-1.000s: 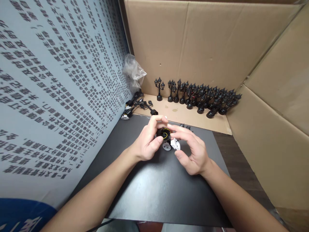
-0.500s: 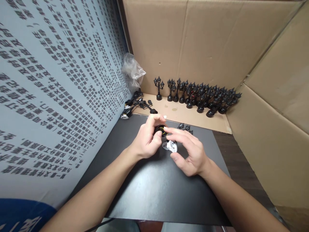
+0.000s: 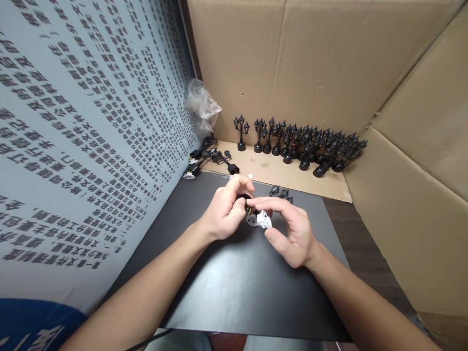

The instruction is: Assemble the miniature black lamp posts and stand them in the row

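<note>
My left hand (image 3: 228,209) is closed around a small black lamp post (image 3: 243,197), its hollow base turned towards me. Yellow and black wires (image 3: 250,209) show in the base opening. My right hand (image 3: 292,229) has a white round base cover (image 3: 263,219) between the thumb and the fingers, tilted on edge. Its index fingertip reaches to the wires at the base opening. Behind the cover is a second white disc (image 3: 251,220), partly hidden. Black lantern heads (image 3: 281,193) lie on the table just beyond my right hand; whatever they join to is hidden.
Many black model street lamps (image 3: 303,146) stand along the cardboard at the back. Several more lamps (image 3: 212,158) lie at the back left, one with a white cover (image 3: 189,175). A clear plastic bag (image 3: 202,105) sits above them. Cardboard walls (image 3: 321,58) and a printed panel (image 3: 109,122) enclose the dark table (image 3: 219,292).
My right hand has shifted slightly right, and the white cover has moved and tilted with it. The wires are drawn a little further out towards the right fingertips. My left hand keeps its grip.
</note>
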A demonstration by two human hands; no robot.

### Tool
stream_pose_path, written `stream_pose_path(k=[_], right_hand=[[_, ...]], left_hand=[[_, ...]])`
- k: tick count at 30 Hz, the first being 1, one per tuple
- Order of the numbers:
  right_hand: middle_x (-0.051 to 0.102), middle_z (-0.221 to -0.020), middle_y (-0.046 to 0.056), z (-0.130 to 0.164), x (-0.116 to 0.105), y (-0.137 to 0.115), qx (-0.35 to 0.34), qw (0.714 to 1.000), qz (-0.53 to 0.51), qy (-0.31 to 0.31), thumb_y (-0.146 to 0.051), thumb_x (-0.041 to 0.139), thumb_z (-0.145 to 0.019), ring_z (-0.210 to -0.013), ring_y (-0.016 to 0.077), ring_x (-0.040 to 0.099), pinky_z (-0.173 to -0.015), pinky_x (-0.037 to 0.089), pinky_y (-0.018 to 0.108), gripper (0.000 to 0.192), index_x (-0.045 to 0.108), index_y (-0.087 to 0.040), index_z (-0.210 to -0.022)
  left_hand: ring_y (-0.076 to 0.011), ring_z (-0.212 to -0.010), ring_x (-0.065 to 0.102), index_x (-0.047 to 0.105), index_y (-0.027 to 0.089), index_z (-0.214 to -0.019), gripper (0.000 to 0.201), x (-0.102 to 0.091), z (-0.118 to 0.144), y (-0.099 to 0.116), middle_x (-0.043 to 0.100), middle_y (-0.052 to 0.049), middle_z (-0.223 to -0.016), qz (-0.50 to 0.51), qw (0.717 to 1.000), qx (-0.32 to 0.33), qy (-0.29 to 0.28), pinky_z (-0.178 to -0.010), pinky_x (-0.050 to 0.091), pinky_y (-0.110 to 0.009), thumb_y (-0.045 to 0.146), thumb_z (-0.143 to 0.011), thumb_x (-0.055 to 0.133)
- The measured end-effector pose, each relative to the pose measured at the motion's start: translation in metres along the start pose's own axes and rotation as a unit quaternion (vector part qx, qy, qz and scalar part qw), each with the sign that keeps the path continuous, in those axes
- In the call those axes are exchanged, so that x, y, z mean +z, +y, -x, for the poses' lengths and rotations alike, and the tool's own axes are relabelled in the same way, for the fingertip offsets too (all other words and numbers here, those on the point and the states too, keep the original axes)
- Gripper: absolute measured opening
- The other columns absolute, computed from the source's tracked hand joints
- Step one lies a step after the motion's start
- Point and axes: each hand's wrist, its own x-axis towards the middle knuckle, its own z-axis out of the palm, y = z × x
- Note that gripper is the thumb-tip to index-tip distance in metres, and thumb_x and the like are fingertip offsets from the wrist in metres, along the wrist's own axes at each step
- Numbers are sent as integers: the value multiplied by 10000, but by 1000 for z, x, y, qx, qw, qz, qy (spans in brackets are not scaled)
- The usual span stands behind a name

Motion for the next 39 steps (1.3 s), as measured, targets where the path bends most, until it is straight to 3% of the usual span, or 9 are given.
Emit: stream_pose_path(k=[9, 17, 24, 31, 36, 39], right_hand=[[766, -1319, 145, -3, -2, 2, -87, 994, 56, -22, -354, 670, -953, -1147, 294, 776, -906, 646, 455, 419, 629, -203, -1341], [755, -1343, 152, -4, 0, 1, -81, 995, 58, -29, -357, 666, -959, -1212, 291, 755, -988, 635, 457, 408, 627, -198, -1333], [777, -1270, 138, -3, -2, 4, -104, 990, 91, -31, -368, 657, -965, -1147, 294, 771, -910, 643, 455, 421, 606, -203, -1349], [792, -1176, 107, -1, -3, 0, -22, 999, 44, -8, -370, 626, -970, -965, 246, 772, -837, 647, 399, 398, 632, -210, -1335], [786, -1186, 118, 0, -2, 0, -35, 998, 19, 39, -371, 634, -962, -901, 240, 765, -744, 654, 385, 392, 630, -215, -1322], [806, -1100, 106, 1, -2, 1, -45, 997, 48, 35, -382, 637, -958, -910, 257, 777, -747, 656, 395, 364, 645, -213, -1282]], left_hand=[[-195, -775, 622, 516, 193, -1080, 278, -1, -1, 0, 663, -49, -917, 49, 999, 2, -10, -756, 480, -346, 461, -1061, 447], [-222, -799, 585, 518, 188, -1084, 454, -6, -3, 0, 645, -70, -918, 58, 996, -12, -60, -760, 469, -368, 627, -1017, 424], [-205, -800, 578, 504, 187, -1115, 320, -6, -6, 6, 631, -55, -939, 46, 995, 13, -86, -737, 446, -347, 468, -967, 547], [-192, -801, 620, 528, 196, -1035, 151, -3, -6, 9, 683, -35, -914, 67, 993, -9, -100, -733, 467, -324, 223, -888, 507], [-176, -724, 594, 541, 197, -1041, 199, -3, -4, 8, 656, -14, -845, 99, 992, -35, -75, -684, 457, -310, 226, -846, 518], [-189, -749, 597, 554, 194, -1046, 239, -4, -3, 5, 657, -27, -861, 117, 991, -41, -50, -707, 466, -323, 270, -819, 550]])
